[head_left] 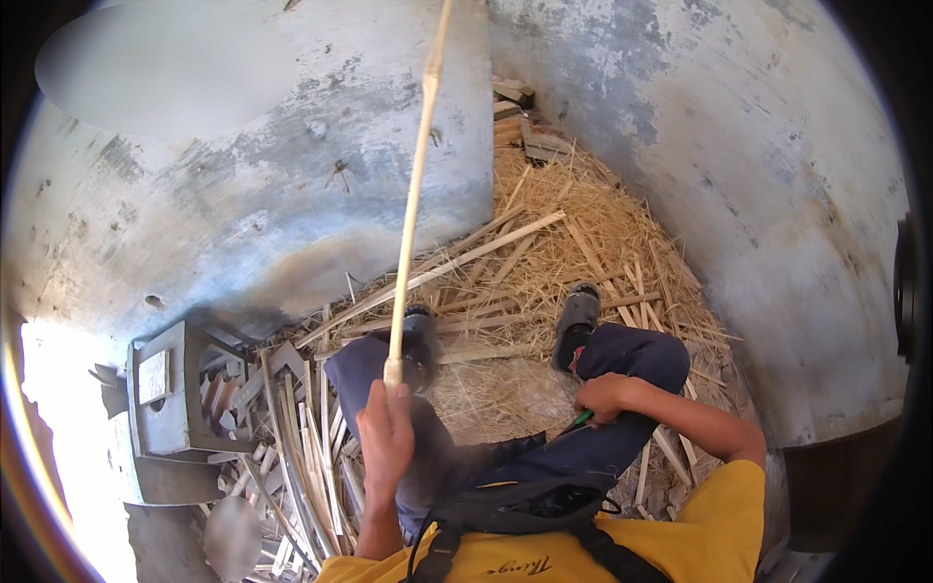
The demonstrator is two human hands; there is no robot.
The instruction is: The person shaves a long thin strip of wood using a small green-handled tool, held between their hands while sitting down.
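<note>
My left hand (386, 439) is closed round the lower end of a long, pale bamboo stick (413, 194). The stick stands up and away from me, leans slightly right, and leaves the view at the top; its joints show as thicker rings. Over my right thigh, my right hand (604, 396) is closed on a green-handled tool (582, 417). A thin dark part of that tool points down toward my lap; its exact kind is hard to make out. The tool and the stick are apart.
Bamboo strips (306, 437) and scraps heap up at my left, beside a grey box-like frame (160, 389). Straw-like shavings (583, 233) and longer strips cover the floor ahead. Worn walls (719, 175) stand close on the right and ahead left. My shoes (579, 321) rest among the shavings.
</note>
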